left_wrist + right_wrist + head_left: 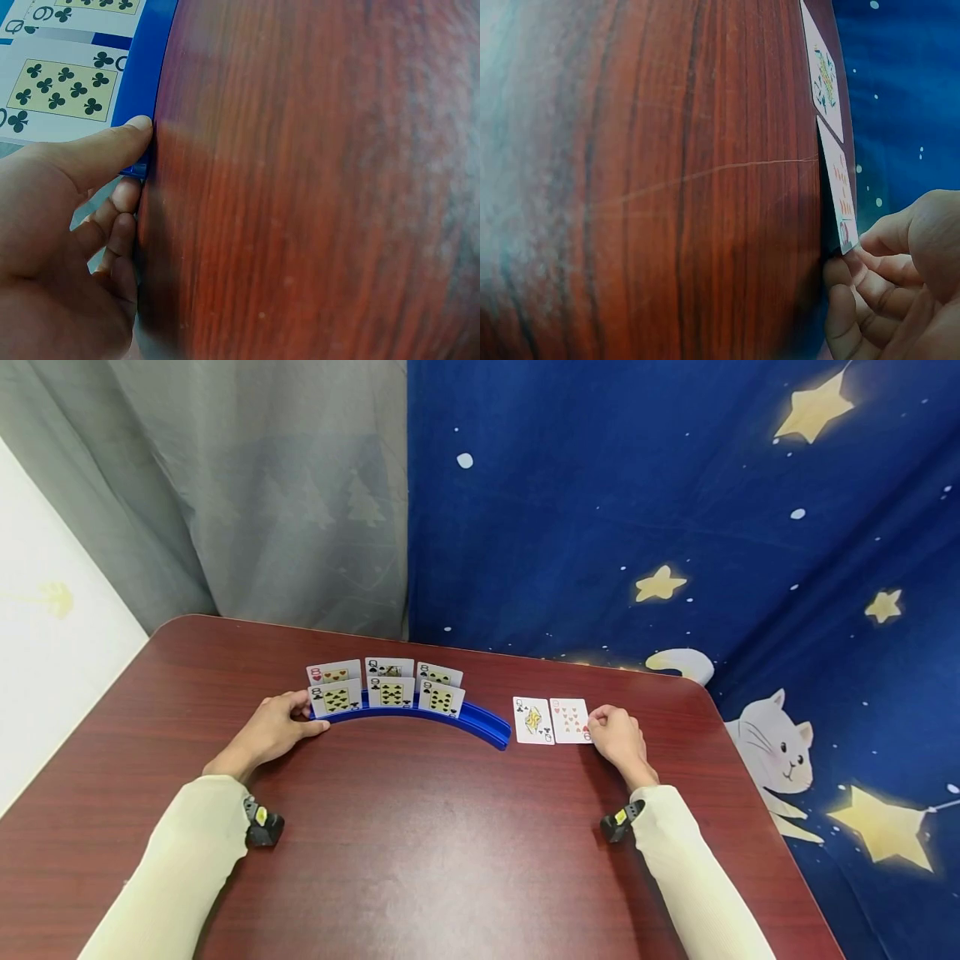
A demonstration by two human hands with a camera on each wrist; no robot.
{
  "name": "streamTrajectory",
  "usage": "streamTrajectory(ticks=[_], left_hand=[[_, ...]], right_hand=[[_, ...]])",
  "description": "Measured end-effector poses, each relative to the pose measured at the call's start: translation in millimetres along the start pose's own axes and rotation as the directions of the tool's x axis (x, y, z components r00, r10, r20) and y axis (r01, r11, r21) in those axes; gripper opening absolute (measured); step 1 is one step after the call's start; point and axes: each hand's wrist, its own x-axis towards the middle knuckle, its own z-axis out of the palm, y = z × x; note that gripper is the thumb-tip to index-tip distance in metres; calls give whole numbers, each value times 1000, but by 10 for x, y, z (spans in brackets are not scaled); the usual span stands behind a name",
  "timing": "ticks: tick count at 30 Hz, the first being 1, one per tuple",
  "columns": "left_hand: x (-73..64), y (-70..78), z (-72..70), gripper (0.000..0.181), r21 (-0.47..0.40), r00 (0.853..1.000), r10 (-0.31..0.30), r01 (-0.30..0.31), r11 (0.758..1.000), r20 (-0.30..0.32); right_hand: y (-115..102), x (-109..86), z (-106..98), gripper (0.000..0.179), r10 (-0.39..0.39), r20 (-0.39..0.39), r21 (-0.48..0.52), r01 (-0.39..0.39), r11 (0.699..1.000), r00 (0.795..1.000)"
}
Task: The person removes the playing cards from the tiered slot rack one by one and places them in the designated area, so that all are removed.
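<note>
A curved blue card holder (483, 724) stands on the table with several playing cards upright in two rows, a clubs card (336, 699) at the front left. My left hand (272, 731) grips the holder's left end; in the left wrist view its thumb (135, 129) lies on the front edge, with the fingers behind. To the holder's right, a face card (532, 721) lies face up beside a red hearts card (568, 720). My right hand (619, 739) pinches the hearts card's right end, which is tilted up off the table in the right wrist view, a dark shadow under it.
The dark red wooden table (420, 860) has its far edge just behind the cards. Beyond it hang a grey curtain (300, 527) and a blue curtain (540, 527) with stars and a white cat. Each wrist wears a small black camera (264, 827).
</note>
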Motion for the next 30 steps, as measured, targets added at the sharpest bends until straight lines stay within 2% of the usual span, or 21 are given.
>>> streamTrajectory(ticks=[9,15,24,30], left_hand=[[0,-7,3,41,-3,1000,-9,9,1000,4],[-5,2,-1,41,-5,1000,-13,13,1000,6],[-5,3,-5,40,-7,1000,-12,12,1000,9],[0,0,-1,40,-3,1000,-12,12,1000,6]], right_hand=[[-16,-12,-9,19,13,-16,-16,-13,1000,1000],[-90,-43,-23,19,-14,-48,-8,13,1000,999],[-379,-132,28,16,-117,-114,61,124,990,987],[-631,-224,73,13,-203,-119,166,222,961,972]])
